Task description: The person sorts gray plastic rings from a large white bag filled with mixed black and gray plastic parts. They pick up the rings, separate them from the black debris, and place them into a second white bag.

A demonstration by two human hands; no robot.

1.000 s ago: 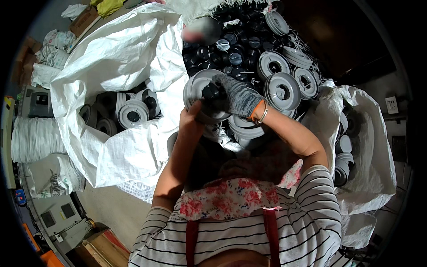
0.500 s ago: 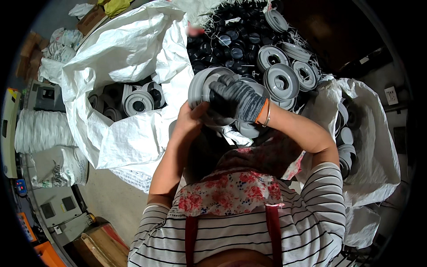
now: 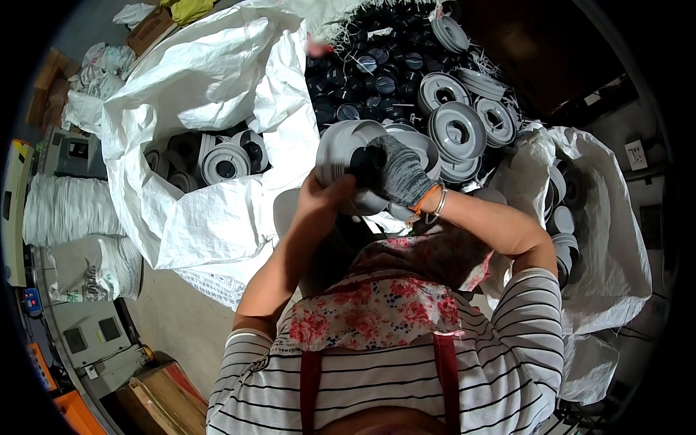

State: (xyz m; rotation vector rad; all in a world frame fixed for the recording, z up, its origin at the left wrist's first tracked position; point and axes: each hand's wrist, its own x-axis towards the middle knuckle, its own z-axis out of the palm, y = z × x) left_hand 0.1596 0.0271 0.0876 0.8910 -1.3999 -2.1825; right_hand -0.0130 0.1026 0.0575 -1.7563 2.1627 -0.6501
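Observation:
My left hand (image 3: pixel 324 197) is bare and closed on the edge of a grey round plastic housing (image 3: pixel 335 154), its thumb laid across the near side. The housing is tilted in front of my chest. My right hand (image 3: pixel 407 172), in a grey knitted glove with an orange cuff, is closed around a black plastic cap (image 3: pixel 367 164) at the housing's open side. How far the cap sits inside the housing is hidden by the glove. Behind my right hand lie more grey housings (image 3: pixel 419 145), and beyond them spreads a heap of black caps (image 3: pixel 384 83).
A large white woven sack (image 3: pixel 196 225) holding grey ring-shaped parts (image 3: pixel 225 165) stands open on the left. Another white sack (image 3: pixel 605 275) with grey parts is at right. Stacked grey ring parts (image 3: pixel 457 134) lie beside the caps. Cardboard (image 3: pixel 165 402) lies at lower left.
Both hands and the grey housing have shifted slightly to the right. My right hand has turned, and the black cap shows more plainly between its fingers and the housing.

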